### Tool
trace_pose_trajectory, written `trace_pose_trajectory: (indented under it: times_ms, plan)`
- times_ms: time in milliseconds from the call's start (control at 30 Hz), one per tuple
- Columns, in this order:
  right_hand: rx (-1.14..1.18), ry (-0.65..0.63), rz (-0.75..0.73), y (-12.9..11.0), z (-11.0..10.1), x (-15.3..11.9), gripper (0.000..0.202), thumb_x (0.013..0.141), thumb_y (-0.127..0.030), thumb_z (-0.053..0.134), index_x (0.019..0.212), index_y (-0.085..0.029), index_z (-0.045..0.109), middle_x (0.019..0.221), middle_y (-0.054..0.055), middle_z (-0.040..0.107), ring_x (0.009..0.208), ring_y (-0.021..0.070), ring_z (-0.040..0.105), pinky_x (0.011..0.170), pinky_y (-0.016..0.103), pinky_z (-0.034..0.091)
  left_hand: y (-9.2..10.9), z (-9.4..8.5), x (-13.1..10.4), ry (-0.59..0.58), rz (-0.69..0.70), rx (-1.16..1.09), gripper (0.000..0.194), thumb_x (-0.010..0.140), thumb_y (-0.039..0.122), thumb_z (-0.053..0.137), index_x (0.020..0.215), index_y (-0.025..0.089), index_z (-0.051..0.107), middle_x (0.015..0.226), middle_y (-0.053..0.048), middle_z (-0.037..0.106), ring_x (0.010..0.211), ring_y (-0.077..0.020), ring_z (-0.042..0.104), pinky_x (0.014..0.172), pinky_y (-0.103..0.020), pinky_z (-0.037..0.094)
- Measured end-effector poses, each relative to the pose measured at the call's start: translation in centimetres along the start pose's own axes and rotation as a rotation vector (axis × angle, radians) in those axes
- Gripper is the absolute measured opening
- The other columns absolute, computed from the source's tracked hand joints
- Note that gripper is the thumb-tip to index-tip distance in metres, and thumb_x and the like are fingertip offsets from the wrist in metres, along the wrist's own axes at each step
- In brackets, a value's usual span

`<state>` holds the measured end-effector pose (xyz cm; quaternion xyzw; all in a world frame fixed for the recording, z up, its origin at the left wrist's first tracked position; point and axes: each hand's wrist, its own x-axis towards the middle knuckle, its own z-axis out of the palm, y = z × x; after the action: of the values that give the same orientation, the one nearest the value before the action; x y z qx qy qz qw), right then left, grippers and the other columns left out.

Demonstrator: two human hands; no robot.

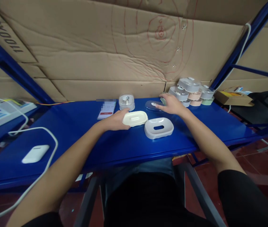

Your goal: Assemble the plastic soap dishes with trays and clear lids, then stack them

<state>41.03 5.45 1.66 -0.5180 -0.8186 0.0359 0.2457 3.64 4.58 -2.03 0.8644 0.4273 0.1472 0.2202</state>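
Note:
My left hand (119, 121) is closed on the left end of a cream oval tray (136, 119), at the middle of the blue table. Just right of that tray sits a pale grey oval dish (159, 131) with a slot in its bottom. My right hand (171, 104) reaches over a clear oval lid (150, 107), fingers apart, with the thumb at the lid's right part. Its fingertips are near a greenish piece partly hidden behind the hand; whether they grip it is unclear. Behind my left hand stands a small box with a clear cover (126, 102).
Several lidded oval boxes (188, 85) are stacked at the back right, near an open cardboard box (233, 98). A phone (107, 108) lies left of centre. A white case (35, 154) and a white cable (56, 142) are at the left. Cardboard (81, 63) lines the back.

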Motion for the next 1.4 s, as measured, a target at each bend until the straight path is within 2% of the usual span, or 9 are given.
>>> trace_pose_trajectory:
  times_ms: [167,267,433,533,600,700,833,1067,1400]
  plan:
    - [-0.123,-0.275,0.025,0.9,3.4,4.0,0.093,0.080,-0.062,0.097,0.154,-0.013,0.065,0.150,0.028,0.074,0.141,0.0505,0.070,0.122,0.063,0.055,0.1,0.8,0.2,0.057,-0.038,0.007,0.121,0.068,0.069,0.094,0.168,0.017,0.049,0.168,-0.028,0.059,0.158,-0.0555,0.053,0.128,-0.070,0.045]
    - [-0.128,-0.255,0.034,0.9,3.8,4.3,0.096,0.081,-0.061,0.097,0.156,-0.012,0.063,0.152,0.028,0.072,0.140,0.0491,0.071,0.122,0.061,0.055,0.0,0.9,0.2,0.067,-0.035,0.013,0.122,0.069,0.069,0.093,0.170,0.018,0.047,0.168,-0.027,0.060,0.159,-0.0537,0.054,0.130,-0.067,0.044]
    - [0.107,-0.007,-0.040,0.5,-0.7,1.1,0.098,0.080,-0.061,0.096,0.160,-0.015,0.062,0.148,0.022,0.076,0.134,0.0448,0.074,0.121,0.063,0.056,0.1,0.6,0.2,0.070,-0.044,0.018,0.121,0.071,0.069,0.092,0.171,0.017,0.047,0.164,-0.026,0.063,0.154,-0.0551,0.058,0.128,-0.070,0.045]
    - [0.288,-0.111,-0.182,-1.1,-3.7,-2.5,0.099,0.079,-0.067,0.096,0.161,-0.023,0.062,0.150,0.015,0.076,0.136,0.0405,0.074,0.124,0.061,0.056,0.2,0.6,0.2,0.058,-0.045,0.023,0.122,0.072,0.069,0.090,0.171,0.014,0.046,0.167,-0.029,0.060,0.156,-0.0560,0.056,0.130,-0.071,0.044]
    - [0.323,-0.195,-0.231,-2.6,-4.4,-4.7,0.100,0.078,-0.066,0.098,0.162,-0.026,0.061,0.149,0.013,0.076,0.136,0.0392,0.074,0.124,0.059,0.057,0.2,0.6,0.2,0.065,-0.028,0.009,0.120,0.072,0.068,0.091,0.171,0.016,0.047,0.167,-0.028,0.060,0.157,-0.0564,0.055,0.129,-0.073,0.045]
    - [0.276,-0.275,-0.251,-4.3,-3.7,-6.7,0.102,0.077,-0.062,0.098,0.165,-0.027,0.060,0.150,0.014,0.076,0.136,0.0393,0.075,0.122,0.060,0.058,0.2,0.7,0.2,0.065,-0.024,0.007,0.120,0.071,0.068,0.091,0.171,0.017,0.047,0.164,-0.027,0.062,0.155,-0.0562,0.056,0.126,-0.073,0.047]
    - [0.209,-0.341,-0.237,-4.6,-2.0,-7.0,0.108,0.076,-0.062,0.099,0.168,-0.023,0.057,0.153,0.017,0.074,0.139,0.0417,0.073,0.120,0.061,0.060,0.1,0.8,0.2,0.065,-0.038,0.006,0.122,0.070,0.067,0.091,0.171,0.015,0.046,0.166,-0.027,0.060,0.157,-0.0563,0.054,0.128,-0.071,0.046]
    - [0.200,-0.339,-0.281,-3.8,-0.8,-6.9,0.104,0.080,-0.064,0.096,0.167,-0.024,0.057,0.153,0.017,0.073,0.139,0.0399,0.073,0.119,0.059,0.060,0.7,0.6,-0.1,0.048,-0.048,0.033,0.120,0.074,0.067,0.088,0.172,0.014,0.044,0.169,-0.027,0.059,0.158,-0.0544,0.053,0.129,-0.067,0.046]
    - [0.104,-0.305,-0.374,-4.7,-0.4,-7.1,0.090,0.079,-0.051,0.096,0.158,-0.023,0.063,0.147,0.016,0.071,0.137,0.0408,0.070,0.117,0.057,0.061,1.7,0.2,-0.4,0.014,-0.088,0.074,0.121,0.075,0.068,0.084,0.174,0.014,0.040,0.172,-0.028,0.055,0.160,-0.0546,0.051,0.129,-0.068,0.044]
